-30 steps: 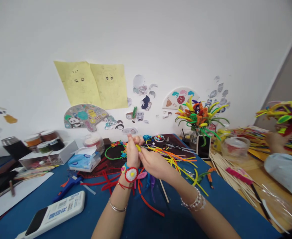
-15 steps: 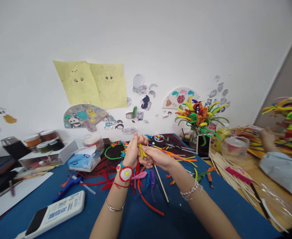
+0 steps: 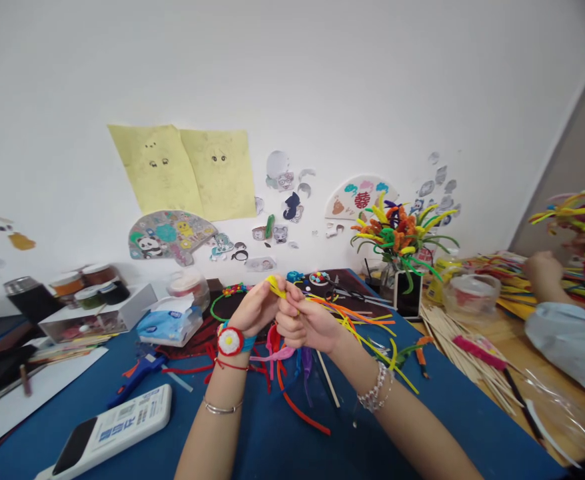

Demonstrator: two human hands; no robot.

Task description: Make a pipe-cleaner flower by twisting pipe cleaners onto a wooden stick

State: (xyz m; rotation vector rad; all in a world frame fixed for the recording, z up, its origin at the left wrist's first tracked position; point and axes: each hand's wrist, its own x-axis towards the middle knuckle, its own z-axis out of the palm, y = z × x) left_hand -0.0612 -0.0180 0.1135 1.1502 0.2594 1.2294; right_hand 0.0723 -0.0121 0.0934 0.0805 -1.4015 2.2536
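Observation:
A folded yellow pipe cleaner is pinched between my two hands above the middle of the table. My left hand grips it from the left, with a red and white flower band on that wrist. From the right, my right hand closes its curled fingers around the lower part, which is mostly hidden. Beneath the hands lie red pipe cleaners, a purple leaf-shaped piece and a pink looped piece. A thin wooden stick lies beside them.
A vase of pipe-cleaner flowers and a phone stand at the back right. To the left are a tissue pack, a blue glue gun and a white device. At far right is another person's hand.
My hands have turned and lifted slightly, so the yellow pipe cleaner now points up and left. My right fingers have curled into a tighter grip.

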